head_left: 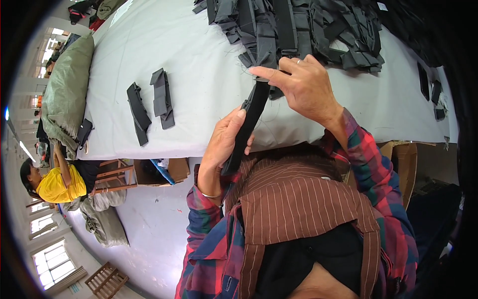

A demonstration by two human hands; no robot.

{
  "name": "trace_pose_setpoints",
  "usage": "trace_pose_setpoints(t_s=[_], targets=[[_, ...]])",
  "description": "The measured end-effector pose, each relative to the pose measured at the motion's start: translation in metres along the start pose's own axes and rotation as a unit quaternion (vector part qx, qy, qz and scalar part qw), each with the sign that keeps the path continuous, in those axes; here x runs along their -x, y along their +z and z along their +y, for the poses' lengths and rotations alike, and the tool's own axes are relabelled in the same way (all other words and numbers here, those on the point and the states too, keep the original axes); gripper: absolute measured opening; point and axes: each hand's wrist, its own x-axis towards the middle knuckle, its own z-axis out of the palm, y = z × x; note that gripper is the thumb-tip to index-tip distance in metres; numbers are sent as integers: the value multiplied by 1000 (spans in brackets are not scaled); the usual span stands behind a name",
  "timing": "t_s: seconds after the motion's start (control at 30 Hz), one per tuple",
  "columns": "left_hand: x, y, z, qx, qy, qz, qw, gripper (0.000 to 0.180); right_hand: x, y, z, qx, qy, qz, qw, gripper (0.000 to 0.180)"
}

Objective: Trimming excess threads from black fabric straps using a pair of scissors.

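The left hand is closed around the lower part of a black strap, thumb along its edge. The right hand pinches the strap's upper end between thumb and fingers. The strap slants above the tabletop edge, just below a pile of dark pieces.

1. The left hand is rising from the lower edge, its wrist bent back, fingers and thumb curling closed in a grip.
2. The right hand is reaching across above it, palm down, thumb and forefinger pinching together.
3. Both forearms are wearing plaid sleeves, with elbows bent.
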Motion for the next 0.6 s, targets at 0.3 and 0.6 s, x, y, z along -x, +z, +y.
trace_pose_setpoints(t_s=[0.3, 0.6], targets=[[1, 3, 1, -32, -1, -14, 999, 42, 4, 9, 4, 0, 54, 34, 998, 39], [0, 3, -6, 50, 24, 9, 998, 41, 9, 8, 0, -238, 246, 91, 935, 26]])
